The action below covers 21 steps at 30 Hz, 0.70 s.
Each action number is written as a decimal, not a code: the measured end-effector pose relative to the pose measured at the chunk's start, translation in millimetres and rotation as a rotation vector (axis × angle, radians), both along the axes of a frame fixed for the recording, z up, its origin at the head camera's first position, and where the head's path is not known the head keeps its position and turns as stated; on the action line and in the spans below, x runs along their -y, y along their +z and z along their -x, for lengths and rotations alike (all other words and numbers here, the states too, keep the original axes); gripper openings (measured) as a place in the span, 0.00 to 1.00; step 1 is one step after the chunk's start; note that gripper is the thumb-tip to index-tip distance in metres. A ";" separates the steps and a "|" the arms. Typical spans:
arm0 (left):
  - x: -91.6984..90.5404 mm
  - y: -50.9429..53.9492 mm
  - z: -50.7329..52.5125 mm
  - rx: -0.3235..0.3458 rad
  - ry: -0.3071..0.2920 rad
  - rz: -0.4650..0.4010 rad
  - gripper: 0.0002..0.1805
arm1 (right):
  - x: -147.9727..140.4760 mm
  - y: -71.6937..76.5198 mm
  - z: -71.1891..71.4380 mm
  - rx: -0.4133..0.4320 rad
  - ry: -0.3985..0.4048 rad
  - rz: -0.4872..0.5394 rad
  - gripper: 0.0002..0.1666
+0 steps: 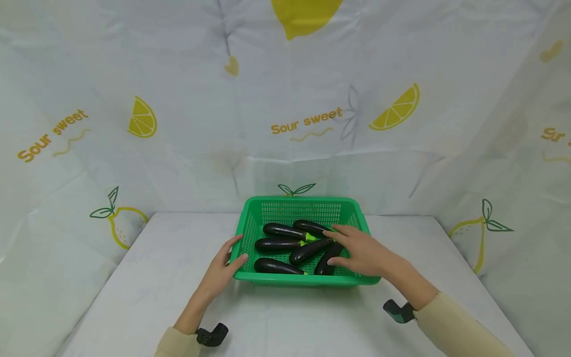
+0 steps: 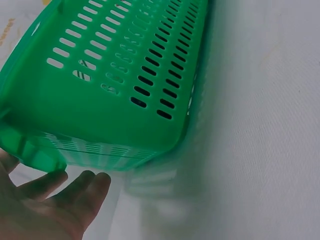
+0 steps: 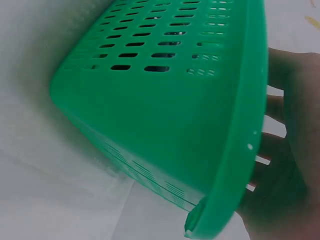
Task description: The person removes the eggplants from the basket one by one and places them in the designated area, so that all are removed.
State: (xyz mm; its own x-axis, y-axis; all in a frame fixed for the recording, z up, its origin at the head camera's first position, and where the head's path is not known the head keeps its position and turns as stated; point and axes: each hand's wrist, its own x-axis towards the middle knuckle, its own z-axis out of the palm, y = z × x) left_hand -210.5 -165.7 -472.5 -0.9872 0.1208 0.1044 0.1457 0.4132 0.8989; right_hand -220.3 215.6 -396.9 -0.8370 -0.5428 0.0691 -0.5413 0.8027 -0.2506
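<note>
Eggplants (image 1: 278, 244) between your hands: likely firm, slick, grasp mid-body; your right hand (image 1: 363, 253) spread, seemingly empty, left hand (image 1: 218, 272) grips basket rim (image 1: 308, 279).

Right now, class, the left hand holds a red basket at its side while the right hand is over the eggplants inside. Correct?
Not quite: the head view shows a green basket, not red. The left hand does hold it, with the right hand over the eggplants.

2 arms (image 1: 194, 311) reach forward, the left grip (image 1: 221, 270) pinching, the right grip (image 1: 361, 251) loosely spread.
</note>
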 end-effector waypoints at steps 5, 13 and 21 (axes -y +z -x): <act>0.5 -1.9 3.0 0.031 -0.022 -0.063 0.33 | 3.0 -4.2 2.8 0.024 0.008 -0.004 0.41; 0.3 -0.9 2.7 0.043 -0.045 -0.085 0.32 | 6.7 -13.0 11.0 0.051 0.022 -0.022 0.42; 0.8 -1.1 2.0 0.049 -0.059 -0.107 0.32 | 9.0 -20.2 17.5 0.068 0.035 -0.035 0.43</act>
State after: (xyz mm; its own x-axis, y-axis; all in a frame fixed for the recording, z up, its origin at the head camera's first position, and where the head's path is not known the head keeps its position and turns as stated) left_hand -212.4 -166.5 -473.7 -0.9829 0.1698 0.0715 0.1216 0.3066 0.9440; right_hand -237.8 206.6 -417.2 -0.8196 -0.5728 -0.0065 -0.5518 0.7925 -0.2598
